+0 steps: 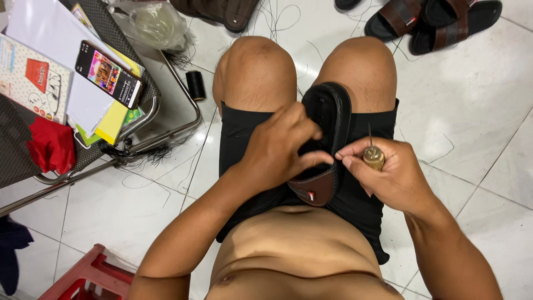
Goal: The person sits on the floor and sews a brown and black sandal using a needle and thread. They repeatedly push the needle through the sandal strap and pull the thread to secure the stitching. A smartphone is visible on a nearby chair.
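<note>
Between the knees, a black sandal [327,119] lies wedged on the lap; the left hand [277,147] pinches its brown strap [316,186], while the right hand [388,172] clasps a wooden-handled awl [372,153]. Stitching seems under way; finished seams are hidden.

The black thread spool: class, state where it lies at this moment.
In the head view, the black thread spool lies on the white tiled floor, left of the person's left knee and beside the metal chair frame.

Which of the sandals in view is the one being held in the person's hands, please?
The black sandal with a brown strap on the lap, gripped by the left hand beside the right hand; the other sandals lie untouched on the floor.
</note>
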